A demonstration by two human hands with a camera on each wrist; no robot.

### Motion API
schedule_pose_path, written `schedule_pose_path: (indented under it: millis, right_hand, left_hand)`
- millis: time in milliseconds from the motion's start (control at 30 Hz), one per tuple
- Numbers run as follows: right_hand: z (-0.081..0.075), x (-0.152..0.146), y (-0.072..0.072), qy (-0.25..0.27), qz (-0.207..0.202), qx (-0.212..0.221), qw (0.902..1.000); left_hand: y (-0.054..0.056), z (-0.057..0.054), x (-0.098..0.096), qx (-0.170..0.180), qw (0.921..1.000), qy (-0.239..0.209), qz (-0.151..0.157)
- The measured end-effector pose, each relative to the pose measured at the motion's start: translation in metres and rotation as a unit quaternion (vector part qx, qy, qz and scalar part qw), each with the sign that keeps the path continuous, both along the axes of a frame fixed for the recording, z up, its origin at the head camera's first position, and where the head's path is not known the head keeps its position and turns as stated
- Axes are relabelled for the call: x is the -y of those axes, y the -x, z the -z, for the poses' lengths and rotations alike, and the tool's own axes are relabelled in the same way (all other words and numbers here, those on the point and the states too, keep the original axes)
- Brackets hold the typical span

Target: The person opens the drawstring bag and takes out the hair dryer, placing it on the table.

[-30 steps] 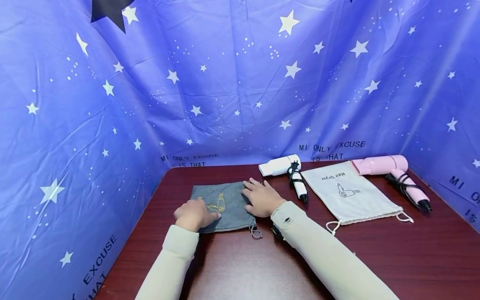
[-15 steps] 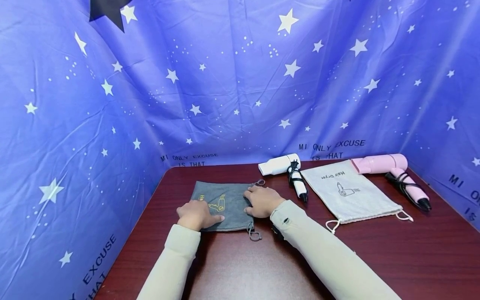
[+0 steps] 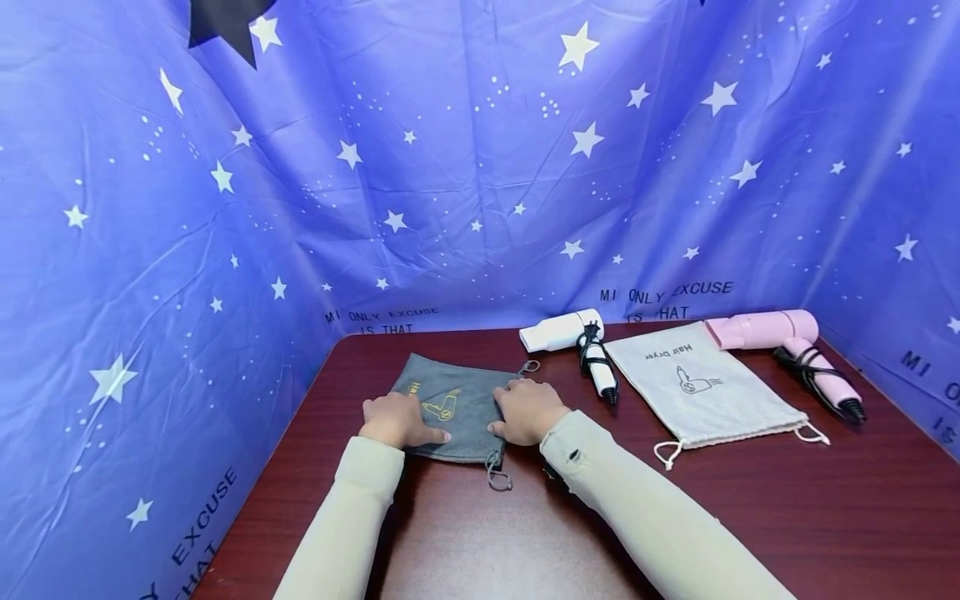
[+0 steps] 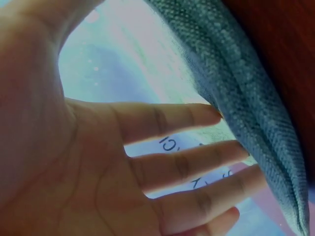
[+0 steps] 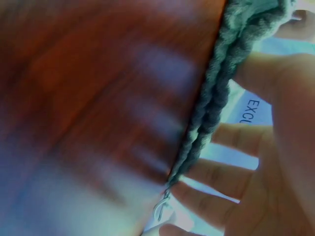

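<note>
A dark grey drawstring bag [image 3: 472,423] with a yellow hair dryer print lies flat on the table, its mouth facing right. My left hand [image 3: 396,419] rests on its left end, thumb stretched over the cloth. At the mouth end my right hand [image 3: 531,411] touches the fabric between the two cord loops. In the left wrist view the fingers [image 4: 182,164] are straight and spread, tips at the bag's edge [image 4: 241,93]. Straight fingers also show in the right wrist view, tips against the gathered mouth [image 5: 209,108].
A white hair dryer [image 3: 562,332] with its black cord wound round the handle lies behind my right hand. Farther right are a pale drawstring bag [image 3: 738,408] and a pink hair dryer [image 3: 765,329]. Starry blue curtains [image 3: 480,167] enclose the dark red table [image 3: 465,542].
The grey bag has turned slightly clockwise and its left end has shifted right. My left hand has moved right with it. The right hand's fingers have drawn back toward the mouth, baring the far cord loop.
</note>
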State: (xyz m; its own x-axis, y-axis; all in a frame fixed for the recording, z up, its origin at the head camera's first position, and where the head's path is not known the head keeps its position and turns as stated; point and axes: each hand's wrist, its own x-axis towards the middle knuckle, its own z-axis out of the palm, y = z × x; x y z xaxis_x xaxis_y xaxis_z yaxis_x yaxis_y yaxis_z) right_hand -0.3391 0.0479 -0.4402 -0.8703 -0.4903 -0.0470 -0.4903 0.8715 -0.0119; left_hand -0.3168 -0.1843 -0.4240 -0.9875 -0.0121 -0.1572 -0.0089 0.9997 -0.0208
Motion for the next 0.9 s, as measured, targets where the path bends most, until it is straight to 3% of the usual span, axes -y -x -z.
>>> schedule_pose_path:
  millis: [467,700,900]
  right_hand:
    - [0.002,0.008,-0.014,-0.018,0.039,-0.012,0.999]
    - [0.003,0.009,-0.021,0.004,0.046,-0.015,0.9988]
    - [0.002,0.012,-0.026,-0.015,0.054,-0.037,0.9977]
  left_hand:
    - [0.014,-0.003,0.001,0.006,0.9986,-0.045,0.028]
    - [0.018,-0.01,-0.003,0.013,0.9975,-0.061,0.034]
    - [0.024,-0.014,-0.005,0.018,0.996,-0.072,0.049]
